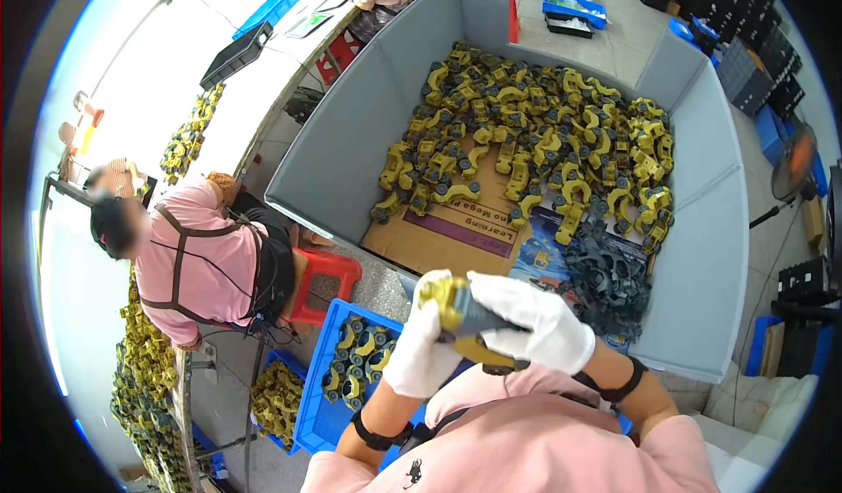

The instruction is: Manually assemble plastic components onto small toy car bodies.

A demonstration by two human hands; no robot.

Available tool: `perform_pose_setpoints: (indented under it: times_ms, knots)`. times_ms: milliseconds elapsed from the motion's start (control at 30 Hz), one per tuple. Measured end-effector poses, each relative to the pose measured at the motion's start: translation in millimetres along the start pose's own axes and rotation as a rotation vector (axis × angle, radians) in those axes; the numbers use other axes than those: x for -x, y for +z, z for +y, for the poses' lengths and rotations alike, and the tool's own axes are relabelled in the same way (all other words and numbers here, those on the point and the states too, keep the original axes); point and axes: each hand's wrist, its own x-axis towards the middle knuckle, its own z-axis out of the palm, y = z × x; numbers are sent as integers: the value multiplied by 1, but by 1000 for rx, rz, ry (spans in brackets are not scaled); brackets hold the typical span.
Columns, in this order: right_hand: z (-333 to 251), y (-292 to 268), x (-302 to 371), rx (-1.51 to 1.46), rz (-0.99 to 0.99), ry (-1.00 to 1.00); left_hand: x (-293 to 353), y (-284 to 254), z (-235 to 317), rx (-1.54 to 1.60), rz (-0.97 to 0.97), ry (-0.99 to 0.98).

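In front of my chest I hold a yellow and dark grey toy vehicle (474,346) with black wheels, tilted and slightly blurred. My left hand (417,348), in a white glove, is closed round its left side, by the yellow end. My right hand (537,319), also gloved, is closed over its dark grey middle from the right. The gloves hide part of the toy. Just beyond my hands is a large grey-walled bin (697,274) with many similar yellow toy vehicles (535,120) heaped inside. A pile of loose dark grey plastic parts (610,274) lies at its near right.
A blue tray (317,405) with several toy vehicles is at my left, beside a blue crate of yellow parts (279,396). A person in pink (206,252) sits on a red stool (329,282) at a long table (254,81). A fan (794,164) stands right.
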Motion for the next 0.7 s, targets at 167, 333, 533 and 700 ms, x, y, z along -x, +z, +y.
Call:
perform_pose_setpoints:
  times_ms: [167,333,533,700]
  knots:
    - [9,-9,-15,-196,-19,387,-34,17,14,231,41,-153]
    - [16,13,-7,-341,224,368,-45,31,1,212,57,-181]
    - [21,12,13,-57,251,136,-43,33,-18,47,236,-97]
    - [25,8,13,-557,217,332,-40,24,-18,-17,59,-8]
